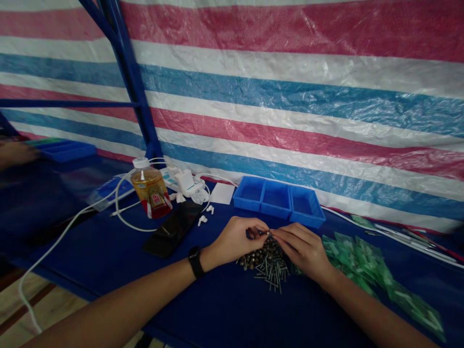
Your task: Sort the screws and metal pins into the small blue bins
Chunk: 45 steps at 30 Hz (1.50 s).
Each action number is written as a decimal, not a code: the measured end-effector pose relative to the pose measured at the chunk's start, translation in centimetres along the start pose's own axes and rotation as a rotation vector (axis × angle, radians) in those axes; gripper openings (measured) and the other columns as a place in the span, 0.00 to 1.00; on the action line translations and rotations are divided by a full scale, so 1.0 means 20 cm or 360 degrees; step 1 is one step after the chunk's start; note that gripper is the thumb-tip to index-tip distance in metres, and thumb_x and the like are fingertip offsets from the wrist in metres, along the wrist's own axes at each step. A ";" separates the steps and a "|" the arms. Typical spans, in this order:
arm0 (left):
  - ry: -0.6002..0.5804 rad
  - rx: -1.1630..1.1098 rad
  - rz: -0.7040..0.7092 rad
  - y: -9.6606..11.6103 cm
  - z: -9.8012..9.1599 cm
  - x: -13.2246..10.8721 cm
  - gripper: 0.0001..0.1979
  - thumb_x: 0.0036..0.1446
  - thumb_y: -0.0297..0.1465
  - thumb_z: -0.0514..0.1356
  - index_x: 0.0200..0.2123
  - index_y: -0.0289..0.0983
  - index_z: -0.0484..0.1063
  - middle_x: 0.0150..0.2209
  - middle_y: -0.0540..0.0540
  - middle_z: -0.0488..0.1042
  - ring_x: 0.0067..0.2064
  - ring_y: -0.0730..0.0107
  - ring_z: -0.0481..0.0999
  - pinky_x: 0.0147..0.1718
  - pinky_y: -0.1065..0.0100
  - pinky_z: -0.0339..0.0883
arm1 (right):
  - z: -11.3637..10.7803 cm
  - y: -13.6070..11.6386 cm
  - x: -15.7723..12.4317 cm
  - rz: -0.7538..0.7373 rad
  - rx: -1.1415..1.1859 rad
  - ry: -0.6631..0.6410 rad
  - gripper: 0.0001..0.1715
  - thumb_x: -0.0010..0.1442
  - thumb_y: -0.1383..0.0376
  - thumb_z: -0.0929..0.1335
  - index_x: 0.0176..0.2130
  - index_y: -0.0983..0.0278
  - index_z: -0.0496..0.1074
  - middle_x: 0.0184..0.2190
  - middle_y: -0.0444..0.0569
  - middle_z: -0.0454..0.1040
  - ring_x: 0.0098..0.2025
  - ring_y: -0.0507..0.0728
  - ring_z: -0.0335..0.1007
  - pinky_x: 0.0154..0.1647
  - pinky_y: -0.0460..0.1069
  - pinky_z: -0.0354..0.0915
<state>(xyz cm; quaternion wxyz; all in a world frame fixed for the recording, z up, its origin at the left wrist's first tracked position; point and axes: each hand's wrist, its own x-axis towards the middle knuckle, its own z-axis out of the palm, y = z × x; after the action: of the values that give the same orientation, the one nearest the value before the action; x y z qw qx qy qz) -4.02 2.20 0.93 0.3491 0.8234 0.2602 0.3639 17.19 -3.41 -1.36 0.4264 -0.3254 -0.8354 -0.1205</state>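
Observation:
Above a pile of small metal hardware, my two hands meet fingertip to fingertip. My left hand [246,238], with a black band on its wrist, pinches a tiny shiny metal piece [268,233] that is too small to name. The fingertips of my right hand [302,246] are pressed together at the same spot; what they hold is hidden. Grey nails or screws [273,270] lie loose on the dark blue table under my hands. Beside them, partly behind my left hand, are brownish round metal pieces [248,261].
A blue three-compartment tray [275,212] stands behind my hands. Green-and-clear plastic bags [366,266] lie to the right. Leftward are a black phone [174,229], white earbuds [203,220], a drink bottle [150,188], a power strip and a white cable [72,222]. Another person's hand [16,153] is at far left.

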 end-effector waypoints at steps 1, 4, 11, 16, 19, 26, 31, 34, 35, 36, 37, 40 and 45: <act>0.0004 -0.0014 -0.0017 0.00 0.00 0.00 0.07 0.55 0.28 0.64 0.37 0.34 0.81 0.30 0.48 0.81 0.30 0.73 0.79 0.32 0.76 0.70 | 0.00 0.00 0.00 0.0001 -0.0004 0.0003 0.19 0.63 0.76 0.69 0.53 0.64 0.73 0.40 0.53 0.80 0.39 0.56 0.76 0.40 0.52 0.74; 0.0002 -0.0073 -0.0092 0.02 0.00 0.00 0.09 0.55 0.30 0.66 0.38 0.34 0.81 0.29 0.48 0.81 0.29 0.73 0.78 0.31 0.75 0.69 | -0.01 -0.01 0.00 0.0009 -0.0010 0.0019 0.19 0.63 0.76 0.69 0.53 0.64 0.73 0.40 0.53 0.80 0.39 0.56 0.76 0.39 0.52 0.74; -0.0015 -0.0113 -0.0157 0.01 0.02 -0.01 0.09 0.55 0.32 0.67 0.38 0.35 0.81 0.29 0.49 0.80 0.29 0.73 0.76 0.30 0.75 0.68 | 0.00 -0.02 0.03 0.0026 -0.0036 0.0058 0.14 0.63 0.75 0.69 0.46 0.62 0.74 0.36 0.51 0.79 0.36 0.55 0.75 0.36 0.51 0.73; -0.0043 -0.0184 -0.0159 0.00 0.03 -0.02 0.10 0.53 0.33 0.68 0.38 0.34 0.79 0.28 0.50 0.78 0.28 0.74 0.74 0.28 0.75 0.66 | -0.01 -0.03 0.02 -0.0052 -0.0067 0.0022 0.13 0.60 0.77 0.69 0.44 0.65 0.73 0.34 0.52 0.78 0.35 0.56 0.74 0.35 0.51 0.73; -0.0049 -0.0258 -0.0145 0.02 0.03 -0.03 0.11 0.50 0.32 0.69 0.37 0.33 0.77 0.29 0.49 0.77 0.28 0.74 0.74 0.28 0.75 0.67 | -0.02 -0.04 0.01 -0.0203 -0.0138 -0.0039 0.14 0.60 0.77 0.70 0.46 0.67 0.73 0.35 0.53 0.79 0.36 0.57 0.74 0.37 0.52 0.73; 0.0016 -0.0197 0.0132 0.09 -0.01 -0.06 0.07 0.51 0.29 0.68 0.36 0.33 0.79 0.33 0.47 0.76 0.29 0.75 0.75 0.29 0.74 0.68 | -0.06 -0.08 0.01 -0.0304 -0.0139 -0.0001 0.21 0.57 0.79 0.72 0.50 0.71 0.73 0.40 0.58 0.80 0.40 0.58 0.75 0.38 0.53 0.73; 0.0017 -0.0184 0.0199 0.11 -0.02 -0.06 0.07 0.52 0.26 0.68 0.37 0.32 0.80 0.33 0.45 0.77 0.30 0.74 0.75 0.30 0.74 0.69 | -0.08 -0.09 0.02 -0.0354 -0.0112 0.0030 0.21 0.57 0.78 0.72 0.51 0.72 0.73 0.40 0.59 0.80 0.41 0.59 0.76 0.37 0.53 0.73; 0.0039 -0.0208 0.0231 0.13 -0.02 -0.06 0.08 0.52 0.27 0.68 0.37 0.32 0.80 0.34 0.44 0.77 0.30 0.74 0.75 0.30 0.74 0.69 | -0.10 -0.10 0.03 -0.0379 -0.0100 0.0032 0.21 0.57 0.78 0.72 0.51 0.72 0.73 0.41 0.60 0.80 0.43 0.60 0.77 0.38 0.53 0.73; 0.0048 -0.0217 0.0241 0.13 -0.02 -0.07 0.08 0.53 0.27 0.68 0.38 0.32 0.80 0.34 0.44 0.77 0.29 0.74 0.76 0.30 0.74 0.69 | -0.11 -0.10 0.03 -0.0385 -0.0103 0.0031 0.20 0.57 0.78 0.72 0.51 0.72 0.73 0.42 0.60 0.80 0.43 0.60 0.77 0.38 0.54 0.73; 0.0054 -0.0222 0.0251 0.14 -0.03 -0.07 0.08 0.53 0.27 0.67 0.37 0.32 0.80 0.34 0.43 0.78 0.29 0.74 0.76 0.30 0.74 0.70 | -0.12 -0.11 0.03 -0.0393 -0.0105 0.0030 0.20 0.57 0.78 0.72 0.50 0.72 0.74 0.42 0.61 0.80 0.44 0.60 0.77 0.39 0.54 0.73; 0.0059 -0.0226 0.0259 0.15 -0.03 -0.07 0.08 0.53 0.28 0.67 0.37 0.32 0.80 0.34 0.44 0.78 0.29 0.74 0.76 0.30 0.74 0.70 | -0.12 -0.12 0.03 -0.0401 -0.0105 0.0031 0.19 0.57 0.78 0.72 0.49 0.73 0.74 0.42 0.61 0.80 0.44 0.60 0.77 0.38 0.54 0.73; 0.0064 -0.0227 0.0265 0.18 -0.04 -0.08 0.08 0.53 0.27 0.68 0.37 0.32 0.79 0.33 0.44 0.78 0.29 0.74 0.76 0.30 0.74 0.69 | -0.13 -0.13 0.04 -0.0418 -0.0103 0.0058 0.17 0.58 0.78 0.71 0.48 0.73 0.75 0.42 0.62 0.81 0.44 0.60 0.77 0.38 0.54 0.74; 0.0075 -0.0226 0.0271 0.20 -0.05 -0.08 0.07 0.53 0.28 0.68 0.36 0.32 0.79 0.31 0.45 0.78 0.29 0.74 0.76 0.29 0.74 0.69 | -0.15 -0.14 0.05 -0.0422 -0.0145 0.0008 0.21 0.59 0.76 0.71 0.52 0.70 0.74 0.43 0.59 0.81 0.44 0.60 0.78 0.38 0.53 0.75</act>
<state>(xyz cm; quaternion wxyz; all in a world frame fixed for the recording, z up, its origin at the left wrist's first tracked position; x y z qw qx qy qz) -5.05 -1.07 3.76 0.3681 0.8070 0.1711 0.4289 16.83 -6.63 1.40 0.3935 -0.2310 -0.8636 -0.2144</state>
